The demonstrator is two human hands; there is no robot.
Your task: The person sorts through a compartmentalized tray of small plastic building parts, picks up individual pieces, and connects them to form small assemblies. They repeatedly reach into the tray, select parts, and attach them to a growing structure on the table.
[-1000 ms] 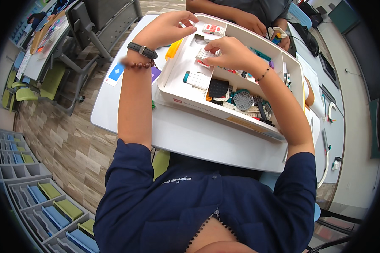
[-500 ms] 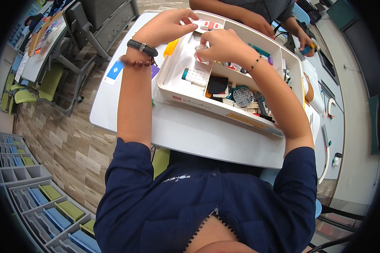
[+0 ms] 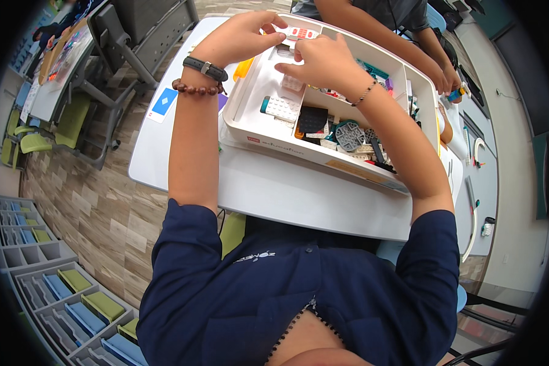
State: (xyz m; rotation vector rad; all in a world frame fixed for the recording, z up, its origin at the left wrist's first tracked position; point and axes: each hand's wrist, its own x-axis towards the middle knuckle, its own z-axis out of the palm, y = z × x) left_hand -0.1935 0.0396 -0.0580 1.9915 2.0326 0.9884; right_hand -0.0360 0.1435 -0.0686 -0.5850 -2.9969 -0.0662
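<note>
My left hand (image 3: 243, 39) hovers at the far left corner of a white sorting tray (image 3: 250, 119), its thumb and fingers apart. Just beyond its fingertips lies a white brick piece with red marks (image 3: 301, 33). My right hand (image 3: 328, 64) is over the tray's left compartment, thumb and forefinger spread with nothing visible between them. Below that hand rests a whitish block (image 3: 293, 82), partly covered by it. Nearer to me sits a white studded brick (image 3: 283, 108) with a teal end. A grey wheel-like piece (image 3: 350, 135) and a black piece (image 3: 313, 120) lie in the near middle compartment.
A yellow piece (image 3: 243, 68) and a blue card (image 3: 164, 102) are left of the tray on the white table (image 3: 299, 201). Across the tray, another person's hands (image 3: 450, 80) hold a small blue and yellow piece (image 3: 455, 95). Chairs and another table stand further left.
My right hand has let go of the whitish block and its fingers have spread; the block stays in the tray. The other person's arms have shifted right and nearer. My left hand barely moved.
</note>
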